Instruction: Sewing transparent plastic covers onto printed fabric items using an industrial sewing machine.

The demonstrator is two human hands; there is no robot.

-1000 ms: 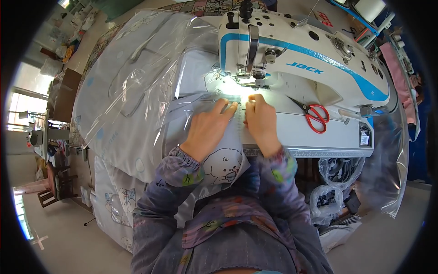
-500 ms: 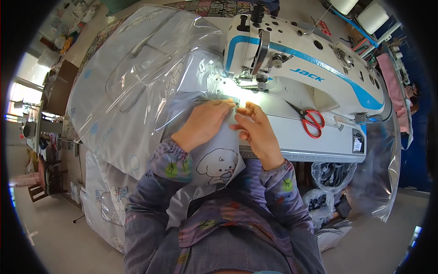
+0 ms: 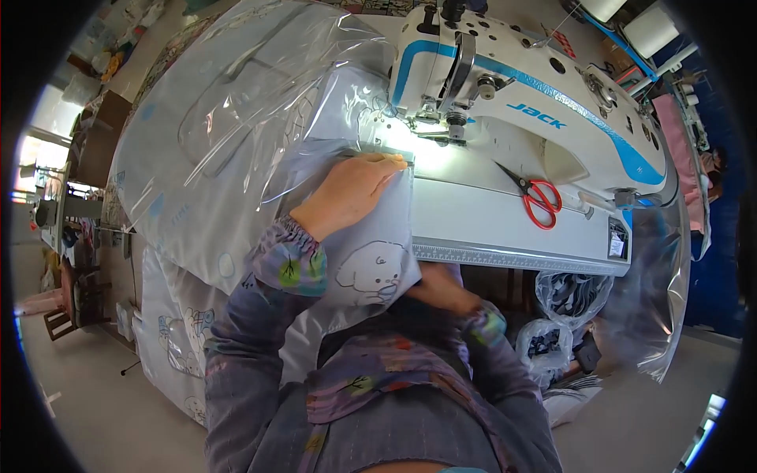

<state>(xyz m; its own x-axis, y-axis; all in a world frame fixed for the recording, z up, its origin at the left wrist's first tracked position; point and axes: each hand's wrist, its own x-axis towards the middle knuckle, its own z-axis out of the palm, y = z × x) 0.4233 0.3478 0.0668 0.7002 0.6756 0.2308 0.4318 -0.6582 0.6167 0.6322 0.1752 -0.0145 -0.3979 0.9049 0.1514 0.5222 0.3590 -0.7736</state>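
Note:
A pale grey fabric sheet [image 3: 371, 244] printed with a cartoon dog lies on the sewing machine bed and hangs over its front edge. My left hand [image 3: 347, 193] grips its edge just in front of the lit needle area, fingers pressed together and thumb hidden. Below the front edge of the bed, my right hand [image 3: 445, 290] reaches behind the hanging corner of the sheet; its fingers are hidden there. The white and blue sewing machine [image 3: 505, 94] stands over the fabric, its presser foot [image 3: 445, 139] just beyond my left fingertips.
Red-handled scissors [image 3: 542, 203] lie on the bed at the right. Shiny clear plastic sheeting [image 3: 236, 102] over printed material spreads across the left. Plastic bags of dark pieces [image 3: 544, 347] hang under the bed's right side. White thread cones [image 3: 650, 31] stand at the far right.
My right hand has left the needle area, moving down toward me and behind the hanging fabric. My left hand stays at the edge, and the fabric now lies straighter along the bed.

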